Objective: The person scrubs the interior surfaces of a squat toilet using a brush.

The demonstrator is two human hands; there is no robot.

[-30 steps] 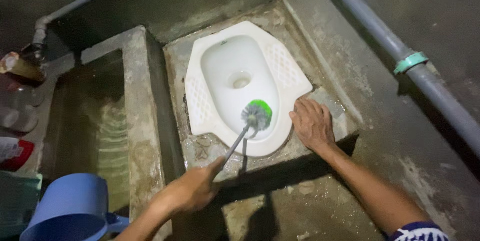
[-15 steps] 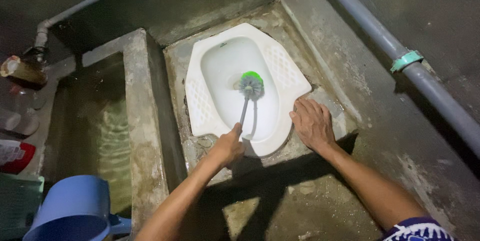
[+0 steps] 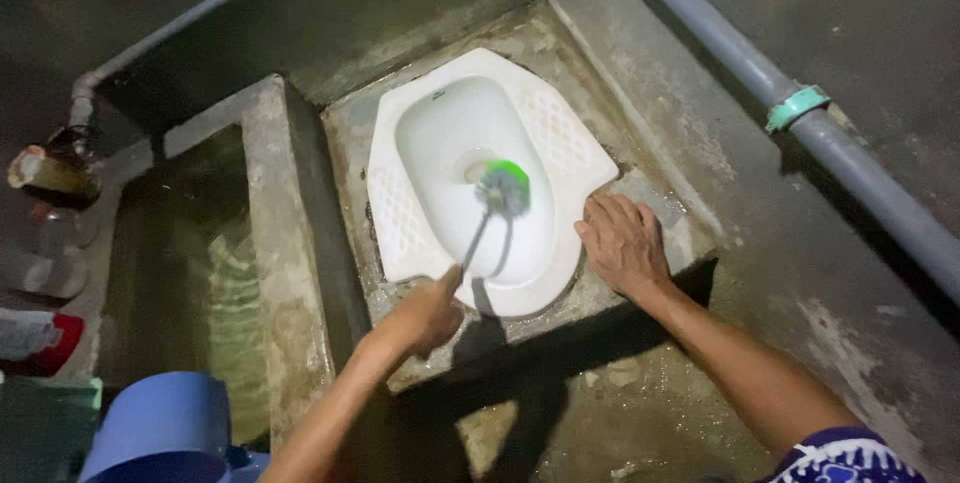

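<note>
- My left hand is closed around the thin handle of a toilet brush, gripping near its end so the bristle head reaches across the bowl.
- The green-and-grey brush head sits inside the white squat toilet, just beside the drain hole at the middle of the basin; it is blurred, so I cannot tell how firmly it presses.
- My right hand holds nothing: it lies flat, fingers spread, on the concrete platform, touching the toilet's right rim, apparently as a brace while I lean in.
- The toilet is set into a raised concrete step, which puts the bowl within arm's reach from where I crouch.
- To the left, a concrete water trough holds water, with a blue scoop at its near corner, close at hand.
- A grey pipe runs along the right wall.
</note>
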